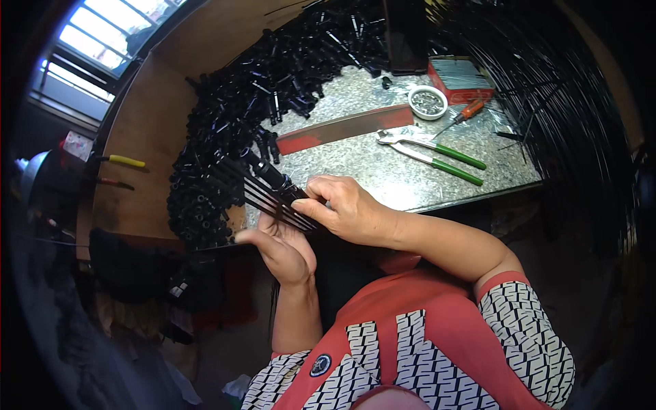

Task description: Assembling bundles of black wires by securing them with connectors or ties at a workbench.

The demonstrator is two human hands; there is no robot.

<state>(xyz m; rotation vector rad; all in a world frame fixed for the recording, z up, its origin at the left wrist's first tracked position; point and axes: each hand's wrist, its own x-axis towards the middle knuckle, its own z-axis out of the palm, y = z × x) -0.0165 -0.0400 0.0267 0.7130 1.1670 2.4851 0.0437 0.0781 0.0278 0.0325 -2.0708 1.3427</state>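
Black rods (290, 193) slant across a speckled worktop's (342, 162) edge, window (99, 41) at left.

One head-worn fisheye looks down on the worktop (389, 174) from nearby.

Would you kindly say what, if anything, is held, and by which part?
The right grip holds a bundle of black rods by its near end; the left grip is open.

On the bench (383, 174), the tube heap (239, 113) lies left; the pincers (414, 153) lie right, before the bowl (430, 117). The screwdriver (471, 109) lies before the box (471, 98).
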